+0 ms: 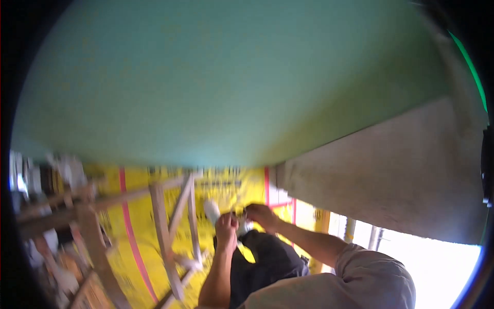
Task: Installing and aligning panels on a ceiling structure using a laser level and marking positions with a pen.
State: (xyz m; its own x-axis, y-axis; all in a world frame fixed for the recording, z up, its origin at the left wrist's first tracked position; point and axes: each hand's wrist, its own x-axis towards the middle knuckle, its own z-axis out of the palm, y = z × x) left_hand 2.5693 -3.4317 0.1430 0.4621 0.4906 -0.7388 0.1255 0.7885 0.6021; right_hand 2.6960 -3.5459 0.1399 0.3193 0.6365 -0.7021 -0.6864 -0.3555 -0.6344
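Observation:
My left hand (pixel 226 232) is raised in front of my dark trousers (pixel 267 257), its fingers curled together. Close beside it on the right, my right hand (pixel 261 216) bends inward with its fingers pinched. A small thing seems to lie between the fingertips of both hands, but blur and size keep me from naming it. Beyond the hands a white shoe (pixel 211 209) shows on the yellow sheeting.
A large green panel (pixel 221 82) fills the upper view, with a plywood-like board (pixel 391 170) at its right. Wooden framing (pixel 162 232) stands to the left. Yellow sheeting (pixel 113 226) with red tape (pixel 131 237) lies below. Blurred clutter (pixel 59 262) fills the lower left.

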